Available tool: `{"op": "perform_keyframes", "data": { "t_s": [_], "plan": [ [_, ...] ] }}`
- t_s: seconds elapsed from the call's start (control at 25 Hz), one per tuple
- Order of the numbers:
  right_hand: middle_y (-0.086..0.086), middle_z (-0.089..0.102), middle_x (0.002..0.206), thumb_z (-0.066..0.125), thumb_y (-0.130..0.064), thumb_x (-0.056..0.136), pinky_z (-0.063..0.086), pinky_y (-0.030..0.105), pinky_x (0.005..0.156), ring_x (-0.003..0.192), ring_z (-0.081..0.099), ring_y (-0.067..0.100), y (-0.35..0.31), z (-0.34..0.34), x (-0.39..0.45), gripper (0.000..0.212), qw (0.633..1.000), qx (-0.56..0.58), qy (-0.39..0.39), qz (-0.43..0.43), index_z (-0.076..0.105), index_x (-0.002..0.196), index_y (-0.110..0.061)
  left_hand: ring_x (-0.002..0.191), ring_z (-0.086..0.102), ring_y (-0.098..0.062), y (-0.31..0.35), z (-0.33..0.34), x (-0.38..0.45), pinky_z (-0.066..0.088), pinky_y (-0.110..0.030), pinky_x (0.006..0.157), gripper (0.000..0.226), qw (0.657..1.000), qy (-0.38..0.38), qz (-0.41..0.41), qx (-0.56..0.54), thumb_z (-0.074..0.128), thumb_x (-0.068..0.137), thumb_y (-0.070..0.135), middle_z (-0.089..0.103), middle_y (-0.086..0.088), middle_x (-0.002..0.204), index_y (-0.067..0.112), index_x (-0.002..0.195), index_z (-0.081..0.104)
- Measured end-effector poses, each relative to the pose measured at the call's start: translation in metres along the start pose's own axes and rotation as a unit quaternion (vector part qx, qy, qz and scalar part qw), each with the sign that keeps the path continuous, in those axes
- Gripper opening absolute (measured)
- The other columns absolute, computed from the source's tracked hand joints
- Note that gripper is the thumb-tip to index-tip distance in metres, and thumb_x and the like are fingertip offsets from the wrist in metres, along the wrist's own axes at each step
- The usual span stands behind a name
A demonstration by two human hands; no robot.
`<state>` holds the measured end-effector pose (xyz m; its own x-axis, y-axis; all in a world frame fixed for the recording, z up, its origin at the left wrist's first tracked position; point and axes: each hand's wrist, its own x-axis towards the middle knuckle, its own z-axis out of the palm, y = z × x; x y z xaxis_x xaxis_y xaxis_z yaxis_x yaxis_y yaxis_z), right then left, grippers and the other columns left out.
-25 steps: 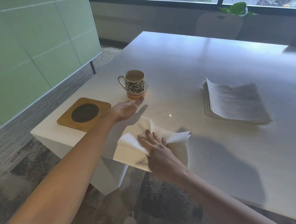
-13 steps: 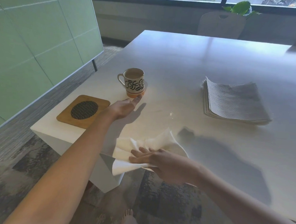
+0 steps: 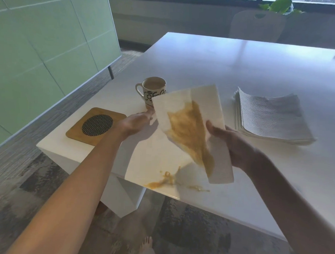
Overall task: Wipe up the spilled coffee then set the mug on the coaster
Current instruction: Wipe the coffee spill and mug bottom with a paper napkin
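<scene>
My right hand [image 3: 232,146] holds a white paper towel [image 3: 203,101] lifted off the table, its brown coffee-stained underside turned toward me. A smear of spilled coffee [image 3: 164,181] lies on the white table [image 3: 240,72] near its front edge. The coffee mug [image 3: 151,90] stands upright behind the towel, partly hidden by it. My left hand [image 3: 136,122] hovers palm up with fingers apart, just in front of the mug and touching the towel's left edge. The wooden coaster [image 3: 96,126] with a dark mesh centre lies at the table's left corner.
A stack of paper towels [image 3: 269,117] sits on the table to the right. A green panel wall [image 3: 42,46] runs along the left. A chair [image 3: 257,25] and a plant [image 3: 279,5] stand beyond the far edge. My bare foot [image 3: 146,245] is on the carpet below.
My right hand has lifted the paper towel from the table's front edge and turned it up, showing its stained side. A coffee smear now shows on the table. The left hand stayed near the mug.
</scene>
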<state>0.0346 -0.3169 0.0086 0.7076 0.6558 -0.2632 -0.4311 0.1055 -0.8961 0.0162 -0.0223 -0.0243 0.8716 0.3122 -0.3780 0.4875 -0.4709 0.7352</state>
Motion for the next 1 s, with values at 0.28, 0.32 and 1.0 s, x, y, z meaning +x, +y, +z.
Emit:
{"op": "perform_keyframes", "data": {
  "t_s": [0.28, 0.32, 1.0],
  "plan": [
    [0.009, 0.073, 0.068, 0.048, -0.032, 0.100, 0.054, 0.024, 0.048, 0.053, 0.070, 0.020, -0.004, -0.003, 0.016, 0.031, 0.998, 0.057, 0.023, 0.016, 0.065, 0.105, -0.007, 0.120, 0.058, -0.017, 0.027, 0.009, -0.013, 0.040, -0.038, 0.109, 0.071, 0.996, 0.011, 0.049, -0.068, 0.028, 0.097, 0.074, 0.067, 0.001, 0.124, 0.021, 0.126, 0.066],
    [0.008, 0.072, 0.065, 0.048, -0.032, 0.099, 0.054, 0.023, 0.047, 0.052, 0.070, 0.020, -0.004, -0.005, 0.020, 0.031, 0.997, 0.062, 0.033, 0.019, 0.065, 0.103, -0.007, 0.107, 0.063, -0.014, 0.032, 0.017, -0.015, 0.046, -0.032, 0.099, 0.059, 0.992, 0.009, 0.068, -0.109, 0.031, 0.102, 0.064, 0.069, 0.000, 0.115, 0.020, 0.115, 0.068],
    [0.004, 0.077, 0.091, 0.060, 0.005, 0.091, 0.061, 0.030, 0.068, 0.080, 0.073, 0.019, -0.012, -0.040, 0.046, 0.024, 0.977, -0.168, 0.085, -0.096, 0.069, 0.108, -0.010, 0.081, 0.066, -0.023, 0.049, 0.016, -0.004, 0.055, -0.036, 0.067, 0.036, 0.936, -0.016, 0.139, -0.322, 0.073, 0.092, 0.030, 0.070, -0.007, 0.101, 0.008, 0.120, 0.071]
  ]
}}
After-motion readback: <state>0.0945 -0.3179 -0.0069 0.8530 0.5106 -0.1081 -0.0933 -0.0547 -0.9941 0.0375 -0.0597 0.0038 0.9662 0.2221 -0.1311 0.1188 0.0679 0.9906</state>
